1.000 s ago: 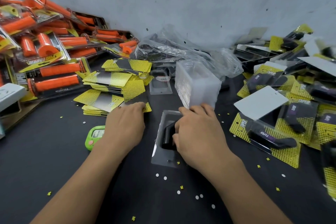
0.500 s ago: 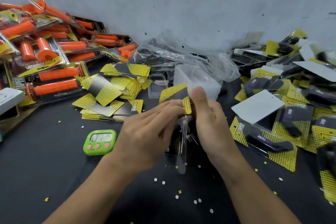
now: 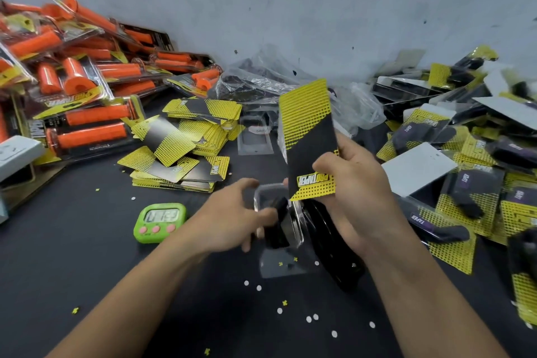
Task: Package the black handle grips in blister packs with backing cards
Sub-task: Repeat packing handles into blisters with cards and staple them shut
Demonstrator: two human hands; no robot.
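Over the table (image 3: 87,256), your right hand (image 3: 360,183) is pinching the backing card (image 3: 308,131) upright, print toward you, likely readying it to slide in; your left hand (image 3: 229,218) is gripping the blister pack (image 3: 295,224), black handle grip (image 3: 277,227) inside, just beneath.

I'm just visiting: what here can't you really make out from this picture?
Head view only:
- Digits on the green timer: too blurred to read.
- The black handle grip in the blister pack: mostly covered by the left hand and backing card, also motion-blurred.
- Contents of the clear bags by the wall: lost in glare and crumples.
- The finished packs at the right edge: cut off by the frame.
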